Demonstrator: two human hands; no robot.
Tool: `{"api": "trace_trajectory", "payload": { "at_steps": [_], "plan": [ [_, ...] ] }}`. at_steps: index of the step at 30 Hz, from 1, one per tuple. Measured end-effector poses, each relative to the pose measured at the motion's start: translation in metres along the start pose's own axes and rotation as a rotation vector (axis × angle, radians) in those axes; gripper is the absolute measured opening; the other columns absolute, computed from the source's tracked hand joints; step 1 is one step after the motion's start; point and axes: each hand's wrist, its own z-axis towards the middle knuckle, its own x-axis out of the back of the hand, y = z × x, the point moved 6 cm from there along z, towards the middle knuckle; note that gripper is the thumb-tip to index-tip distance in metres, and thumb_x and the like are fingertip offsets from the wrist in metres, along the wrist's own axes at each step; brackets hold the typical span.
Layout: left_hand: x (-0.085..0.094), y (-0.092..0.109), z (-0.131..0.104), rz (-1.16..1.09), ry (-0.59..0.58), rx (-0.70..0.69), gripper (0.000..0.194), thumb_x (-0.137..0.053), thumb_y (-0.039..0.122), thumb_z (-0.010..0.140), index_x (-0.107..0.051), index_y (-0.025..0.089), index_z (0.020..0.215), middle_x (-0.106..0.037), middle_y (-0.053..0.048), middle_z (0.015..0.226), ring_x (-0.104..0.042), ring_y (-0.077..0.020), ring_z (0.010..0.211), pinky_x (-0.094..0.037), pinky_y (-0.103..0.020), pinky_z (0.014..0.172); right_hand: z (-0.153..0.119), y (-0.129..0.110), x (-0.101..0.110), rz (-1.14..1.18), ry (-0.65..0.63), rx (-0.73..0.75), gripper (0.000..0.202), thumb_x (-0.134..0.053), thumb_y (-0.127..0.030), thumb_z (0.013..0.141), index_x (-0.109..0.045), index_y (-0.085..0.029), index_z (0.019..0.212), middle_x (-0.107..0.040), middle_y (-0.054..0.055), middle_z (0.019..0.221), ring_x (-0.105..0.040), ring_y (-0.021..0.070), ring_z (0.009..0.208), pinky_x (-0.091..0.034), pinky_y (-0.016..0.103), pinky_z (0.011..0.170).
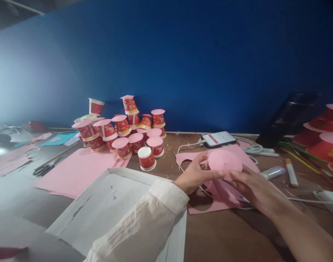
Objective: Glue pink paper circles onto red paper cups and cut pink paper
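Note:
A round pink paper disc (224, 160) is held between both hands above a cut pink sheet. My left hand (198, 174) is closed at the disc's left side, thumb along its near edge. My right hand (250, 183) pinches its near right edge. Whatever lies under the disc is mostly hidden; a pale sliver shows by my left fingers. The pink sheet (196, 210) below has round holes cut in it. To the left stands a red paper cup (146, 158), upside down with a bare white base. Behind it are several stacked red cups (122, 151) topped with pink discs.
A phone (219, 139) with a cable lies at the back. Left are a white box lid (101, 207), pink sheets (81, 167) and scissors (47, 167). On the right lie a glue tube (273, 172), a cutter-like stick (291, 173), a black bottle (286, 116) and more red cups (326, 123).

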Motion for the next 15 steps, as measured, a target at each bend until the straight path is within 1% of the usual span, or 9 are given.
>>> {"api": "trace_trajectory", "payload": {
  "at_steps": [3,5,7,10,12,15],
  "plan": [
    [-0.0065,0.0056,-0.0021,0.039,-0.041,-0.015,0.097,-0.111,0.027,0.052,-0.068,0.021,0.14,-0.072,-0.017,0.141,-0.063,-0.0399,0.141,-0.046,-0.057,0.123,-0.0018,-0.0015,0.0004,-0.009,0.017,0.019,0.035,-0.095,-0.05,0.078,-0.079,-0.03,0.102,-0.087,0.006,0.114,-0.079,0.0339,0.122,-0.058,0.049,0.119],
    [-0.0089,0.0078,-0.0026,0.046,-0.052,-0.014,0.102,-0.112,0.025,0.048,-0.068,0.02,0.14,-0.073,-0.017,0.14,-0.062,-0.0403,0.141,-0.046,-0.057,0.123,-0.0028,-0.002,0.0004,-0.004,0.013,0.021,0.036,-0.096,-0.05,0.077,-0.08,-0.03,0.102,-0.087,0.005,0.111,-0.081,0.0332,0.119,-0.06,0.046,0.116],
    [-0.0087,0.008,-0.0024,0.043,-0.047,-0.008,0.105,-0.112,0.026,0.047,-0.066,0.018,0.141,-0.072,-0.018,0.14,-0.062,-0.0409,0.141,-0.046,-0.058,0.123,-0.0031,-0.0018,0.0014,0.006,0.016,0.015,0.035,-0.096,-0.05,0.077,-0.081,-0.03,0.102,-0.088,0.005,0.109,-0.081,0.0323,0.118,-0.062,0.043,0.113],
    [-0.0063,0.0061,-0.0017,0.051,-0.029,0.0,0.11,-0.113,0.026,0.046,-0.064,0.018,0.144,-0.069,-0.02,0.146,-0.059,-0.0418,0.145,-0.044,-0.059,0.125,-0.0021,-0.0001,0.0042,0.043,0.032,-0.001,0.034,-0.095,-0.055,0.077,-0.081,-0.03,0.096,-0.088,0.005,0.103,-0.082,0.0323,0.115,-0.064,0.043,0.109],
    [-0.0046,0.0049,-0.0016,0.064,-0.011,0.007,0.115,-0.113,0.023,0.043,-0.062,0.018,0.146,-0.066,-0.02,0.151,-0.056,-0.0424,0.149,-0.041,-0.059,0.128,-0.0008,0.0023,0.0062,0.061,0.05,-0.024,0.038,-0.095,-0.057,0.075,-0.082,-0.029,0.096,-0.088,0.004,0.102,-0.082,0.0322,0.112,-0.065,0.044,0.107],
    [-0.0047,0.0049,-0.0023,0.066,-0.004,0.019,0.12,-0.113,0.022,0.041,-0.06,0.017,0.149,-0.064,-0.022,0.155,-0.053,-0.0433,0.151,-0.039,-0.06,0.129,0.0006,0.0065,0.0084,0.056,0.071,-0.07,0.044,-0.096,-0.056,0.074,-0.084,-0.029,0.105,-0.088,0.004,0.105,-0.082,0.0315,0.111,-0.067,0.041,0.103]
  ]
}}
